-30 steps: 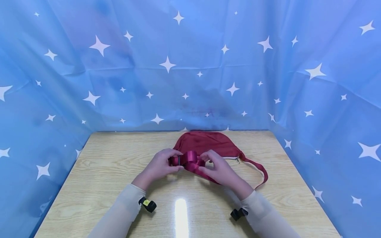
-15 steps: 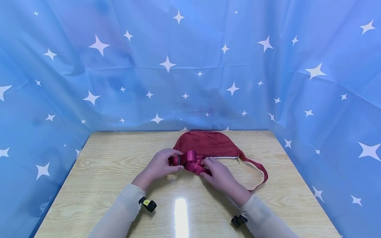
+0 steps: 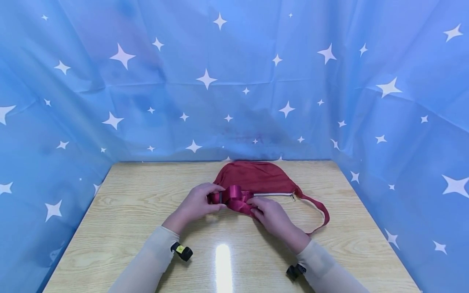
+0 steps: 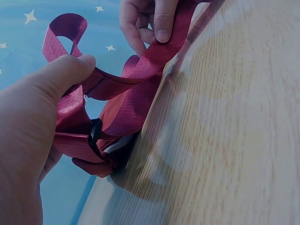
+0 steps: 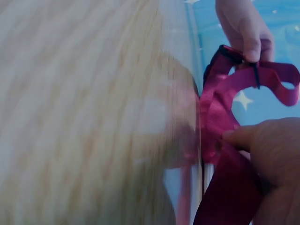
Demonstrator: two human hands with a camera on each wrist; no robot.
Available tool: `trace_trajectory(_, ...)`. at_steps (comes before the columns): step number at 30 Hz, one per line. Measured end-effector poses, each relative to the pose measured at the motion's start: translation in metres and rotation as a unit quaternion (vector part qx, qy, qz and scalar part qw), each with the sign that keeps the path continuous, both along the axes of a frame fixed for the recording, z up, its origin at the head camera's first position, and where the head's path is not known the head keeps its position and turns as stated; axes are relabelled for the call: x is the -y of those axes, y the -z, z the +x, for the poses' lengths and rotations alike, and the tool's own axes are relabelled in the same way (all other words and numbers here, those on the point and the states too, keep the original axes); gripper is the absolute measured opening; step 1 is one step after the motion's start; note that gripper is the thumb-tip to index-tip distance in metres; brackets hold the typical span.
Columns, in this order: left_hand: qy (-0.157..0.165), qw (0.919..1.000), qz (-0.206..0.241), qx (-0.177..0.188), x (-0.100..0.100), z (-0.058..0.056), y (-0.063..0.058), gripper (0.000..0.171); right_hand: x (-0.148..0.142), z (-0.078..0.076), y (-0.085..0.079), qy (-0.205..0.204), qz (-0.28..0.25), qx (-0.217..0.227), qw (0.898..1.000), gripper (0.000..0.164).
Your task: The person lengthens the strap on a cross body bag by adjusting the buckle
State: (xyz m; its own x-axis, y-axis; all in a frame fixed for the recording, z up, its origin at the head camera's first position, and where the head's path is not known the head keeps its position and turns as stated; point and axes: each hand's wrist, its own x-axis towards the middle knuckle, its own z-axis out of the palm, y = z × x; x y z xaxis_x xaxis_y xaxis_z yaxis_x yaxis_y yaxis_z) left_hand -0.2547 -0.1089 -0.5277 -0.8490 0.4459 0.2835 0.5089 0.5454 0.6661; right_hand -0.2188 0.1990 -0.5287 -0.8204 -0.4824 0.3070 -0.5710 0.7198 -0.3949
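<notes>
A dark red waist bag [image 3: 254,177] lies at the back of the table, its zip [image 3: 275,194] toward me. My left hand [image 3: 199,202] pinches its shiny red strap [image 3: 235,192] at the left, thumb on the webbing. Beside that hand, a black slider buckle [image 4: 95,131] sits on the strap, and a loop of webbing stands up from it. Farther right, my right hand [image 3: 272,215] pinches another length of the strap between thumb and fingers. The webbing runs between both hands in the left wrist view. Part of it is hidden behind my right hand.
At the bag's right end, a thinner strap part [image 3: 322,209] curves over the wooden table [image 3: 146,187] toward my right wrist. A blue curtain with white stars [image 3: 165,101] stands behind and at both sides of the table.
My right hand has shifted slightly along the strap and turned. The webbing that stretched out below it is now mostly behind the hand. My left hand and the bag stay put.
</notes>
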Motion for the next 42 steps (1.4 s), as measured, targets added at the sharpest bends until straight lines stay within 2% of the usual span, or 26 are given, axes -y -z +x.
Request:
trace_trajectory(9,-0.007,0.9999,-0.002,-0.007,0.002,-0.001,0.001,0.05,-0.018,-0.007,0.002,-0.004,-0.003,-0.03,1.0,0.028)
trace_trajectory(18,-0.008,0.9999,-0.007,0.004,0.003,-0.001,0.001,0.051,-0.043,-0.011,0.003,0.004,0.015,-0.028,0.999,0.029)
trace_trajectory(24,-0.009,0.9999,-0.004,0.004,0.002,0.0,0.001,0.05,-0.053,-0.014,0.003,0.025,0.024,-0.006,0.999,0.026)
trace_trajectory(28,-0.005,1.0,-0.004,0.004,0.002,0.0,0.0,0.05,-0.049,-0.011,0.003,0.047,0.048,-0.003,0.998,0.026)
trace_trajectory(30,-0.003,1.0,-0.003,0.005,0.002,0.0,-0.001,0.05,-0.043,-0.008,0.002,0.052,0.063,-0.007,0.997,0.032)
trace_trajectory(35,0.001,1.0,-0.004,0.005,0.001,0.0,-0.001,0.05,-0.021,-0.003,-0.001,0.04,0.058,-0.019,0.997,0.047)
trace_trajectory(42,0.004,1.0,-0.002,0.001,-0.001,0.0,-0.001,0.05,-0.002,-0.005,0.003,0.023,0.016,-0.026,0.999,0.03)
